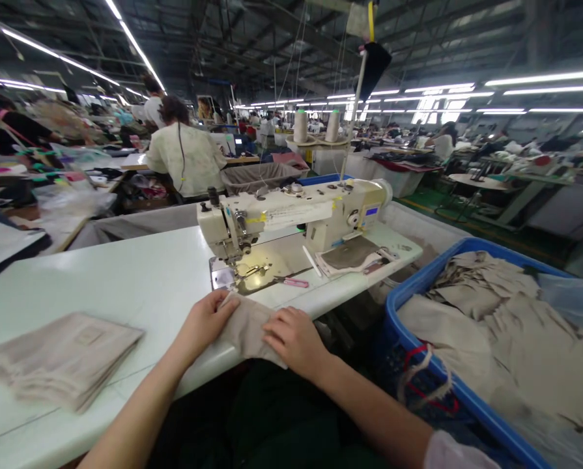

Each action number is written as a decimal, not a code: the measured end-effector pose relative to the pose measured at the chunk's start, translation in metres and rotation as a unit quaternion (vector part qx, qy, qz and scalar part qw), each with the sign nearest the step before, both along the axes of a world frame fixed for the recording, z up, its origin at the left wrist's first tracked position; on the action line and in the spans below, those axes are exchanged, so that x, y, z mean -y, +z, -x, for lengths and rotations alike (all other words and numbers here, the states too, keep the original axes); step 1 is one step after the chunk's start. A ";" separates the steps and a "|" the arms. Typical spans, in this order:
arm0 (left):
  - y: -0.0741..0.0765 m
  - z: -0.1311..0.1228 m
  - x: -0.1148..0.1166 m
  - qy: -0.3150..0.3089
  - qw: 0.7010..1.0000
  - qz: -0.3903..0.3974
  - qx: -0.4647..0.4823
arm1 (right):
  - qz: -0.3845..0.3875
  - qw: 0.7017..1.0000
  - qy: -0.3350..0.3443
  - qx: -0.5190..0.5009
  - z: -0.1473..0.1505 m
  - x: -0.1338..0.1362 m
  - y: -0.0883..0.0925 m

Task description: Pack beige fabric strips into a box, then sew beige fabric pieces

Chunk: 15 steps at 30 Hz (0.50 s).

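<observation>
A beige cloth piece [247, 326] lies between my two hands at the table's front edge, just in front of the sewing machine [291, 212]. My left hand [206, 326] pinches its upper left corner near the needle area. On the cloth's right side rests my right hand [296, 339], its fingers bent and closed on the fabric. A folded stack of beige cloth [64, 358] sits on the white table [159, 273] at the left. Pink-handled snips [294, 282] lie on the machine bed, right of the needle.
On the right stands a blue bin [398, 299] full of beige cloth pieces [526, 339]. More fabric [352, 253] lies on the table's right end. Two thread cones [301, 127] stand behind the machine. A person [186, 156] sits farther back, facing away.
</observation>
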<state>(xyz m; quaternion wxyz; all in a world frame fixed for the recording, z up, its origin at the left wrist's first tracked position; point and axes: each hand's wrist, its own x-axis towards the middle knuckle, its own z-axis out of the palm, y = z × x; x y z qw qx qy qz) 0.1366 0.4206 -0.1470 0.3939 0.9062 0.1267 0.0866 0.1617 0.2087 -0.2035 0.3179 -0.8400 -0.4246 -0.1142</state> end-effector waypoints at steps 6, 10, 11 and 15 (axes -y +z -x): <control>0.001 -0.003 -0.010 0.039 0.999 0.011 -0.025 | -0.036 0.999 -0.012 -0.016 -0.007 0.004 -0.009; 0.001 -0.007 -0.020 0.043 0.998 0.013 -0.045 | 0.051 0.990 -0.100 -0.086 -0.009 0.057 -0.005; 0.000 -0.008 -0.022 0.035 0.998 0.013 -0.042 | 0.086 0.984 -0.118 -0.102 -0.010 0.069 -0.004; -0.004 -0.012 -0.025 0.022 0.999 0.019 -0.030 | 0.032 0.983 -0.147 -0.108 -0.011 0.077 -0.004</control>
